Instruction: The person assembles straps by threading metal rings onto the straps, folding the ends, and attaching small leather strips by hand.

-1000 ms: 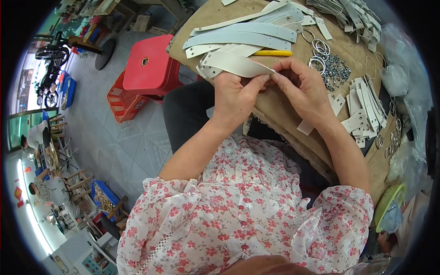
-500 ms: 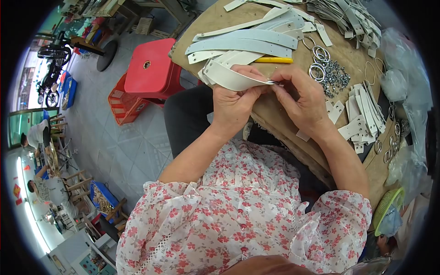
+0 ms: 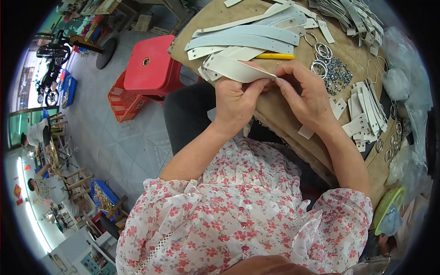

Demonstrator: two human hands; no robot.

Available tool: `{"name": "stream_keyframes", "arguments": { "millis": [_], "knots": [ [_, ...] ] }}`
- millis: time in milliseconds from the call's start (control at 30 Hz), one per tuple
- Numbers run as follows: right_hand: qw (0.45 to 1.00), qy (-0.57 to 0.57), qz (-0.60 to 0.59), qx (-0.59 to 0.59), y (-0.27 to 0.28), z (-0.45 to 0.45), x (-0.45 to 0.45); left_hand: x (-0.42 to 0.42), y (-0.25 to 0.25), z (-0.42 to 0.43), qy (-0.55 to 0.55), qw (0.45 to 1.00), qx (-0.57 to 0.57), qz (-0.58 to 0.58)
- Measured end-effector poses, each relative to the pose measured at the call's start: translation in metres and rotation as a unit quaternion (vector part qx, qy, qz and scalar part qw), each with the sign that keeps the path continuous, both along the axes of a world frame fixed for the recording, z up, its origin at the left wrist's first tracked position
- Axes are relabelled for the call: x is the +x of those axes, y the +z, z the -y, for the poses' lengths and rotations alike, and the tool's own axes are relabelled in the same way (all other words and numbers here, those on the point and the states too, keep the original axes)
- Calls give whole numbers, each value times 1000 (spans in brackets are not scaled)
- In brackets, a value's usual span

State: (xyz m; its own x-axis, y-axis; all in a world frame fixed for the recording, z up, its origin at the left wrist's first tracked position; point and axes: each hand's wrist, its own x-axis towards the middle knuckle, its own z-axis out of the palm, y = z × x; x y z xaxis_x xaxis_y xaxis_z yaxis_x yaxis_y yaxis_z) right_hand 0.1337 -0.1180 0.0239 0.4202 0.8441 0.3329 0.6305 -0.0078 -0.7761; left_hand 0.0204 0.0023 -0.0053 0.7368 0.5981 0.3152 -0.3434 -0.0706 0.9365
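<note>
A white strap (image 3: 240, 69) with metal studs at its far end curves across my left hand (image 3: 237, 100). My left fingers go under the strap and the thumb presses near its tip. My right hand (image 3: 303, 97) pinches that same tip between thumb and forefinger; anything small between those fingers is hidden. Beyond my hands, more white straps (image 3: 243, 40) lie in an overlapping pile, with a yellow-handled tool (image 3: 275, 56) beside them. Metal rings (image 3: 323, 51) and a heap of small metal studs (image 3: 338, 75) lie to the right of my right hand.
Short white strap pieces (image 3: 365, 110) are stacked on the brown-covered table (image 3: 284, 121) at right. A bundle of thin straps (image 3: 350, 18) lies at the back. Clear plastic bags (image 3: 405, 68) hang at the right edge. A red stool (image 3: 149, 64) stands left; people work far left.
My right thumb and forefinger have closed nearer the strap's tip, and the dark bit seen there earlier is now covered. The strap has flattened slightly in my left hand.
</note>
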Motion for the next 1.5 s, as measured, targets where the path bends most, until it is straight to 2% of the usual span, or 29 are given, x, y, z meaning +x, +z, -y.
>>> {"name": "stream_keyframes", "arguments": {
  "millis": [533,700,900,1300,1500],
  "knots": [
    [998,36,-41,-20,0,0,7,3,-3,3,37,997,65,-18],
    [994,13,-108,-16,2,0,4,2,2,1,-19,998,49,-34],
    [983,-1,-185,1,1,-2,1,1,11,3,-27,999,5,-38],
    [981,-22,-188,-34,1,-4,-1,0,8,-7,-35,989,-7,-146],
    [978,-15,-204,-31,-3,-6,2,-1,13,-6,-50,988,-48,-140]
  ]
}}
